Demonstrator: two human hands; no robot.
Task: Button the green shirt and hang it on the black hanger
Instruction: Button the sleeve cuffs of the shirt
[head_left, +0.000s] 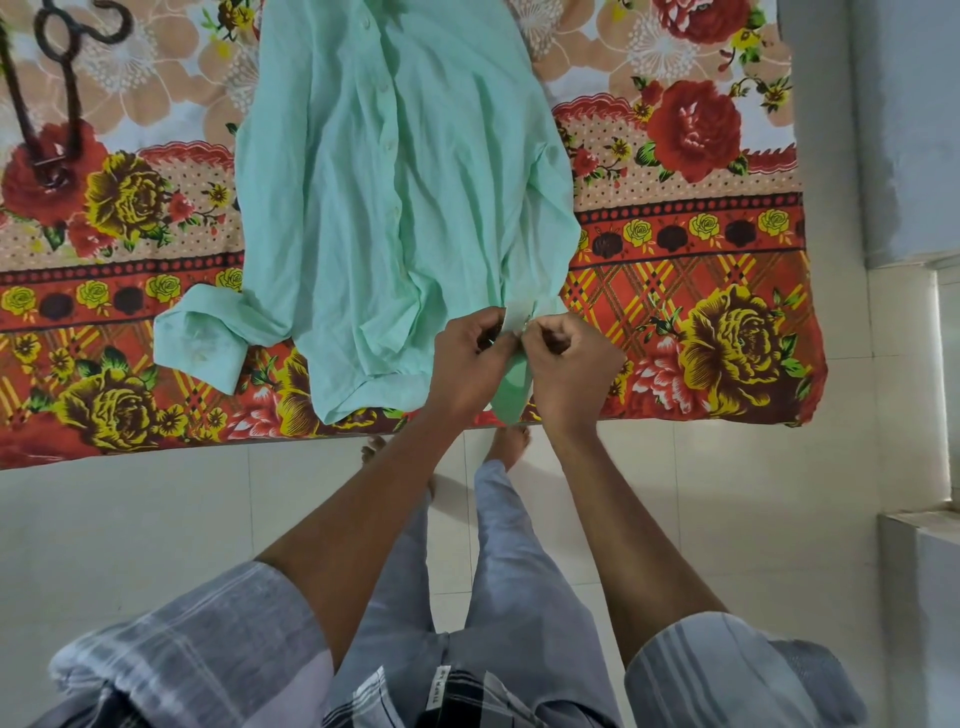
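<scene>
A pale green shirt (395, 197) lies flat on the bed, collar away from me, its front placket with small buttons running down the middle. One cuffed sleeve is folded out at the lower left. My left hand (470, 358) and my right hand (563, 358) meet at the shirt's bottom hem near the bed edge, both pinching the fabric of the front opening between fingertips. The button under my fingers is hidden. A black hanger (49, 98) rests on the bedspread at the far left, apart from the shirt.
The bed wears a floral bedspread (701, 260) in red, orange and yellow, its near edge right in front of me. White floor tiles (156, 519) lie below. My bare feet stand at the bed edge. A grey wall (904, 130) rises on the right.
</scene>
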